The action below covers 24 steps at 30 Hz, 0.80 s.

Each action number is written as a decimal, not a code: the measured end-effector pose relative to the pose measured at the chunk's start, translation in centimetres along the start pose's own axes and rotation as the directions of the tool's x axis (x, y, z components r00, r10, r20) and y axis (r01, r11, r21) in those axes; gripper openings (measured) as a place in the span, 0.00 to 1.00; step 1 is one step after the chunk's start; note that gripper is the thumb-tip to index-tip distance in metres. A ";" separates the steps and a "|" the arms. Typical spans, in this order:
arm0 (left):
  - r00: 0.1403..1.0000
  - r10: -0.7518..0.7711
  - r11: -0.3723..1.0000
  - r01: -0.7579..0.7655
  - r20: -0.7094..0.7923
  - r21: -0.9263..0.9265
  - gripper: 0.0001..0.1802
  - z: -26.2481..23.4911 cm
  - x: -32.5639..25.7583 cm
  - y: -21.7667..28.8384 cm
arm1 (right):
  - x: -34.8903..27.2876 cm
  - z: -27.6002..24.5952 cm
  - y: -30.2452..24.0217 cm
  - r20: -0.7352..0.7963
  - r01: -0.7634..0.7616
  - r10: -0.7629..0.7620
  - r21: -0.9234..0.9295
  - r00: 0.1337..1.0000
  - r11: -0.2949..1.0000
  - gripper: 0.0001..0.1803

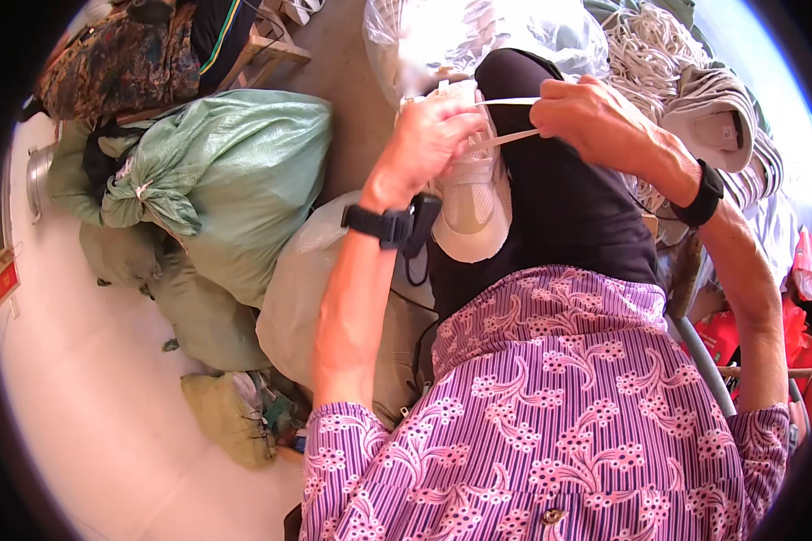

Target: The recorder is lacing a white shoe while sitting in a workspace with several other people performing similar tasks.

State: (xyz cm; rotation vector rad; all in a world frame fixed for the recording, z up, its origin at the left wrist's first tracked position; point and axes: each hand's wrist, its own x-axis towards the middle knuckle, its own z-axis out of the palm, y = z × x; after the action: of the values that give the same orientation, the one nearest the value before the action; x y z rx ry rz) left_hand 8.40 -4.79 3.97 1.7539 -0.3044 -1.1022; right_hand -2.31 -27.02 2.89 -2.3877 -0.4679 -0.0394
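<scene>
A cream-white sneaker lies on my black-trousered leg, toe toward me. My left hand is closed over its lacing area, fingers curled at the eyelets, so part of the upper is hidden. Two strands of a flat white shoelace stretch from the sneaker to the right. Their far ends are pinched in my right hand, which is raised beside the shoe with its fingers closed.
Tied green sacks stand on the left, with a pale sack close by my left forearm. A clear plastic bag lies ahead. Bundled white laces and stacked shoe uppers sit at the far right. Red packaging is at the right.
</scene>
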 end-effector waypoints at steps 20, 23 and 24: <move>0.707 0.183 0.329 -0.699 -0.683 -0.635 0.05 -21.1 -17.6 -3.2 | -44.2 -19.2 20.0 -0.221 0.487 0.554 0.780 0.803 -0.394 0.21; 0.701 0.173 0.336 -0.702 -0.692 -0.628 0.13 -25.1 -23.2 -2.9 | -46.5 -18.9 20.2 -0.366 0.525 0.393 0.716 0.843 -0.460 0.22; 0.628 0.131 0.362 -0.751 -0.767 -0.553 0.16 -26.3 -25.1 -3.0 | -45.8 -18.3 19.7 -0.383 0.561 0.453 0.739 0.805 -0.374 0.23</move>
State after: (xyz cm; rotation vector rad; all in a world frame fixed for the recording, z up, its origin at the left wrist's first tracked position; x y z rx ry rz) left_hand 14.36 28.71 17.06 0.8645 0.1552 -0.0645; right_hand -36.61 -67.23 -2.70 -0.2601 -0.0887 -0.3229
